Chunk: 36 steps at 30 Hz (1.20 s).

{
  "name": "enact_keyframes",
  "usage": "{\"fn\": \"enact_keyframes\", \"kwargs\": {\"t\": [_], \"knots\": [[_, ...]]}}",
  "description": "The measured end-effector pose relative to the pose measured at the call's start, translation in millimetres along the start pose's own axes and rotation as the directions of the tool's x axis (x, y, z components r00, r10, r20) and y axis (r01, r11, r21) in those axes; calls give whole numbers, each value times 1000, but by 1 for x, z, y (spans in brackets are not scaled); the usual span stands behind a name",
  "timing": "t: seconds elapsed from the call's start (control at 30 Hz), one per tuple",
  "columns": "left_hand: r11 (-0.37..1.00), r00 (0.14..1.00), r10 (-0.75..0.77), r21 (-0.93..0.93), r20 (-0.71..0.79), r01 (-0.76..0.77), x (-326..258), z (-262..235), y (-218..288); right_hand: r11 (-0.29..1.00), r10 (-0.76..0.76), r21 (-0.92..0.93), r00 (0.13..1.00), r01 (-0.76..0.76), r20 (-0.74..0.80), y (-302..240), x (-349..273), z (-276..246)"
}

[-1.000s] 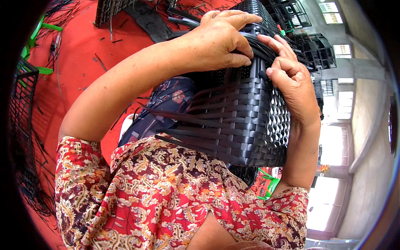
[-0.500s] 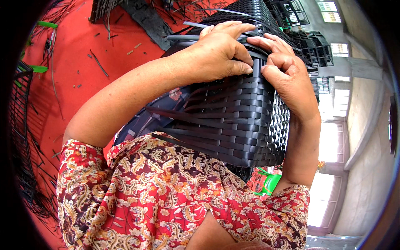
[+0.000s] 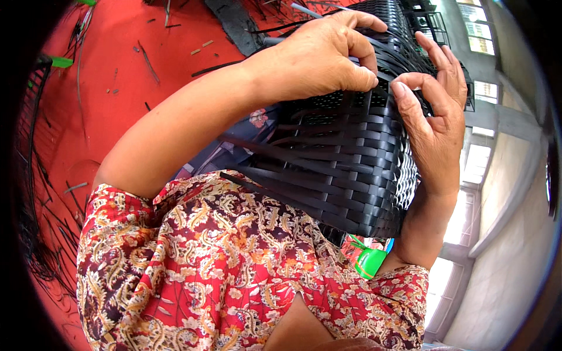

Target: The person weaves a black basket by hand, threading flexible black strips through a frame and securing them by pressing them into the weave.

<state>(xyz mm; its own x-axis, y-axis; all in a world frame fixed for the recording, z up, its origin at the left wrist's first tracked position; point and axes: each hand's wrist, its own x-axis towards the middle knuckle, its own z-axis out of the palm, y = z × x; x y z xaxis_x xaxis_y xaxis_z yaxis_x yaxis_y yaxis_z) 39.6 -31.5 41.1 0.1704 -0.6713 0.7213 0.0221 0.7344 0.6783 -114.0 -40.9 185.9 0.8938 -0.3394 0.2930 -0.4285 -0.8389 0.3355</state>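
Note:
A black box-shaped piece woven from flat plastic strips [image 3: 363,169] lies in front of me, its corner edge running away from me. Over its upper part, my left hand [image 3: 336,55] has thumb and index finger pinched at a dark strip near the corner. Just right of it is my right hand [image 3: 436,105], thumb and index tips brought close together beside the same edge, the other fingers raised and spread. Whether a strip sits between the right fingertips is hard to see. Loose strip ends [image 3: 281,152] trail from the weave toward my chest.
Cut strips and scraps [image 3: 149,61] are scattered over the red floor [image 3: 117,117]. A dark grey sheet [image 3: 234,23] lies at the far side. A black frame [image 3: 29,134] stands at the left. Below the weave is a green object [image 3: 370,262]. A pale wall with windows rises at right.
Both hands and the woven piece have shifted slightly right in view. My right hand has drawn away from the left, and its outer fingers have lifted and spread.

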Motion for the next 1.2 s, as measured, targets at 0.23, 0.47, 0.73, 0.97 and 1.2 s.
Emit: {"fn": "enact_keyframes", "kwargs": {"t": [0.23,0.47,0.73,0.97,1.2], "knots": [[989,987,142,-34,-71,-144,-23,-15,2,991,-89,122,968,62,235,-14,18,8],[990,986,117,91,-121,-106,-66,23,0,954,-18,294,971,-55,240,4,2,19],[563,817,-554,-651,161,510,-48,42,-15,928,83,327,954,-179,288,2,0,21],[420,720,-620,-643,312,641,-33,44,-16,943,49,301,951,-145,304,6,6,24],[328,716,-633,-735,296,594,-30,45,-25,954,43,267,944,-136,326,11,6,27]]}}
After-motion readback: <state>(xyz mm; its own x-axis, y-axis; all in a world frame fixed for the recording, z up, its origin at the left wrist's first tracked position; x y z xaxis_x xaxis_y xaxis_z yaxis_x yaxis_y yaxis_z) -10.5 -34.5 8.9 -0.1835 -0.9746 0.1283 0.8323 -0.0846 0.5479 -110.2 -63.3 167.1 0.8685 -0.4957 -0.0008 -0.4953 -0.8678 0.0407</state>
